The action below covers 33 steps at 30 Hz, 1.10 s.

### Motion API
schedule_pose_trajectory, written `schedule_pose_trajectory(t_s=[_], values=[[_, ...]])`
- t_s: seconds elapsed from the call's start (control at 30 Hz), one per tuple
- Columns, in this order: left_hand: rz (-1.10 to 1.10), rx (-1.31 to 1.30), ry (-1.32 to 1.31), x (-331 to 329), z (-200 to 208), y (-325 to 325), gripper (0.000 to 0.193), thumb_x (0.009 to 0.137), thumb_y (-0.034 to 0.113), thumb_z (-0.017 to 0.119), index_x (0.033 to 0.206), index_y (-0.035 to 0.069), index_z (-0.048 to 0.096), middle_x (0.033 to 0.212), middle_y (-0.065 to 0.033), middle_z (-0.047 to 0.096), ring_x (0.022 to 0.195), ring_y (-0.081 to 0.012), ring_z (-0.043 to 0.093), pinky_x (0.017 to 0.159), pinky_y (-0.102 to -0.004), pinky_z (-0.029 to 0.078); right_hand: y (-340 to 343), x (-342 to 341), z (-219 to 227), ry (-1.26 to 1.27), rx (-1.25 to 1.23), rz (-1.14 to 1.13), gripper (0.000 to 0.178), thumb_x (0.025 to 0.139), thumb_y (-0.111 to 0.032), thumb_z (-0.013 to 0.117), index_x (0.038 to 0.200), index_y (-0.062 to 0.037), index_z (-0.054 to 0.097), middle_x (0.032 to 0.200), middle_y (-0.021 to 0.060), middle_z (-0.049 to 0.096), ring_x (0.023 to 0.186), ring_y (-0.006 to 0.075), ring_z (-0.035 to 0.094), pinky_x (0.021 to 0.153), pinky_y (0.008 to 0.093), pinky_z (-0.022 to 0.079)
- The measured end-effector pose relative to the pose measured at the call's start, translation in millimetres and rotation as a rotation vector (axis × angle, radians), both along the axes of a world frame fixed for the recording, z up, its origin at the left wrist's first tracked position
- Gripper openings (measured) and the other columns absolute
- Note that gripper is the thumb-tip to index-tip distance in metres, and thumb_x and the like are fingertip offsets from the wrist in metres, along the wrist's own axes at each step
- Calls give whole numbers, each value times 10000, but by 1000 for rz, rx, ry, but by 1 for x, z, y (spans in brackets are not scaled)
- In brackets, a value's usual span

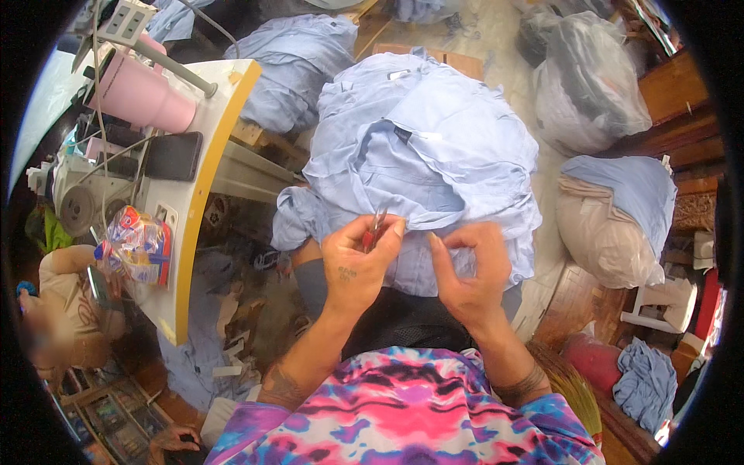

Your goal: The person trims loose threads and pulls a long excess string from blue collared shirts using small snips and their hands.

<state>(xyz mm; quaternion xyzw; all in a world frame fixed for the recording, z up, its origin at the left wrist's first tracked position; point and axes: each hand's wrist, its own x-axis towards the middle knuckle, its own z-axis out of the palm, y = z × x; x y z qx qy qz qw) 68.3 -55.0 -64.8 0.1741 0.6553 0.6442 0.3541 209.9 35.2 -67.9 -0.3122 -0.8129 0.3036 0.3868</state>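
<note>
Shirts [422,147] of soft, pale blue cloth lie heaped and rumpled on the person's lap, the near edge bunched under both hands. How many garments make up the pile is hard to tell, since the folds run into each other. The left hand [359,263] is closed around small snips [376,229] with a red grip; only the thin metal tips and a bit of red show above the knuckles, the rest hidden in the fist. The right hand [469,267] pinches a fold of the cloth between thumb and forefinger, just beside the snips' tips. What lies in that pinch is too small to make out.

To the left stands a white desk [186,256] with a yellow edge, carrying a smooth pink cup [143,97], a flat dark phone [173,155] and a crinkled, shiny snack bag [139,244]. A sewing machine [77,194] beside them is partly cut off by the rim. On the right, a bulging clear plastic bag [593,85] holds dark cloth, and a stuffed beige sack [608,225] has blue fabric draped over it. Another person [66,310] sits at lower left.
</note>
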Motion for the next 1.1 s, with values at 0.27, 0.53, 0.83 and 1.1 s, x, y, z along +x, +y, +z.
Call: schedule_pose_trajectory(t_s=[0.27,0.53,0.83,1.1], values=[[-58,23,246,8,5,0,70,920,68,751,915,-2,755,675,104,555,587,17,422,515,-175,309,-14,-8,-4,607,-1474,95,171,988,-191,709,1000,-26,668,990,78,708,874,166,679,731,309,556],[-144,52,0,2,13,-1,100,937,82,738,973,-11,735,677,83,572,587,25,449,495,-187,313,-13,-9,-15,573,-1308,149,192,994,-181,699,1063,-7,657,1034,95,705,918,172,674,764,334,560],[-220,33,252,-3,4,3,96,947,46,720,986,-42,714,901,22,634,783,-45,572,657,-214,461,-7,-8,-10,658,-1564,187,251,1015,-243,671,1103,-8,662,1055,95,702,923,177,667,770,349,568],[-28,138,-68,20,-6,3,131,997,138,679,988,17,630,794,18,604,659,-46,556,570,-199,450,-13,-21,-1,672,-1533,159,203,1029,-250,648,1120,-74,690,1063,52,713,960,149,659,763,351,548]])
